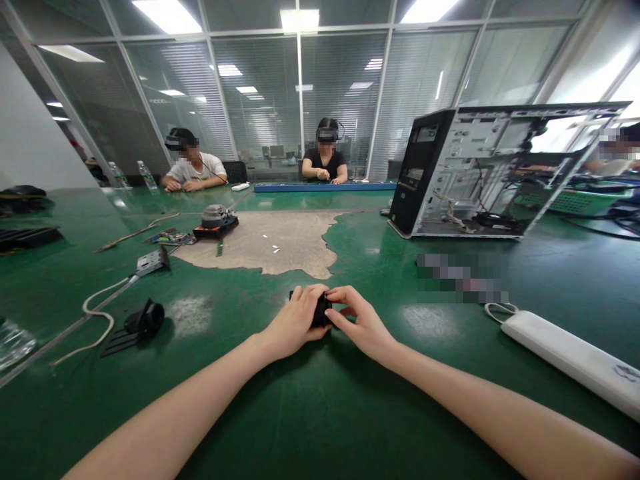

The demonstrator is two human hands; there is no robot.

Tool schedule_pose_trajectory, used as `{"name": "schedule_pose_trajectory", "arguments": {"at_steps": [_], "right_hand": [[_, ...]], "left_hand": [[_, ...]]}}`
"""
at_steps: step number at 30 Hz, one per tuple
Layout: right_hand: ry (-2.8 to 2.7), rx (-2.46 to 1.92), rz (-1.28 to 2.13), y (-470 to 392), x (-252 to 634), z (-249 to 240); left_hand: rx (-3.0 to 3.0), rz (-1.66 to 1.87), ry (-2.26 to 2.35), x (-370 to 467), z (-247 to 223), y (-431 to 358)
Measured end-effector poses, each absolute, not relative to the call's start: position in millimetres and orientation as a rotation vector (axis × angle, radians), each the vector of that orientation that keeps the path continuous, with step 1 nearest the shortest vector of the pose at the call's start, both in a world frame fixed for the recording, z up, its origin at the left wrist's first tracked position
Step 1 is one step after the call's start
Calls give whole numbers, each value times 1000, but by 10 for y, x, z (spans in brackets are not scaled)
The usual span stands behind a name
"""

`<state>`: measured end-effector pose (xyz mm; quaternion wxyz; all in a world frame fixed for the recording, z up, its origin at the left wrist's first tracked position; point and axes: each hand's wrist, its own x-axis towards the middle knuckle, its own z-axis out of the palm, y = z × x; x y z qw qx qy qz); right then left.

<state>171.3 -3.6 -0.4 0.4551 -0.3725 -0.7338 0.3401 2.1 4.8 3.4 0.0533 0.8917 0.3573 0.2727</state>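
Observation:
A small black boxy part (320, 313) rests on the green table in front of me, largely covered by my fingers, so its kind cannot be made out. My left hand (295, 313) is wrapped over it from the left. On its right side, the thumb and fingertips of my right hand (357, 317) pinch at its edge. Just beyond both hands lies a torn brown sheet (300, 243) with a few white scraps on it.
An opened computer case (425, 173) stands at the right, behind a white power strip (565, 357). To the left lie a black plastic piece (145, 320), a metal bracket (153, 261) and a heatsink fan (217, 220). Two people sit across the table; another is far right.

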Motion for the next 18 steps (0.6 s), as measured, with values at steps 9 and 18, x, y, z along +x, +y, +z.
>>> {"name": "schedule_pose_trajectory", "arguments": {"at_steps": [9, 18], "right_hand": [[-1752, -971, 1092, 5, 1692, -29], [-1819, -915, 829, -44, 1712, 1]], "left_hand": [[2708, 819, 1094, 20, 37, 47], [2709, 817, 1091, 21, 38, 45]]}}
